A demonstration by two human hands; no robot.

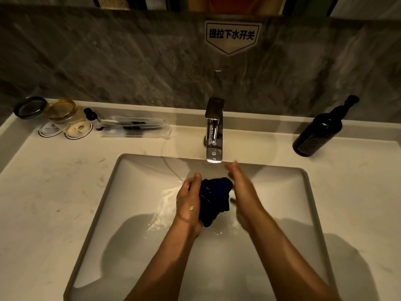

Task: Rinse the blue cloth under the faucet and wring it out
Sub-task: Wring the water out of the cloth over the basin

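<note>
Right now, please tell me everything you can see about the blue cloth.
The blue cloth is dark navy, looks like soft fabric and is bunched into a crumpled wad with folds. It is held over the sink basin, just in front of and below the faucet spout. The left hand grips its left side with curled fingers; the right hand, blurred, touches its right side. A lower corner hangs down. I cannot tell whether water is running onto it.

Two bare forearms are seen, with no sleeve, watch or ring worn. The left hand (188,202) and right hand (243,192) are ungloved and glisten wet.
</note>
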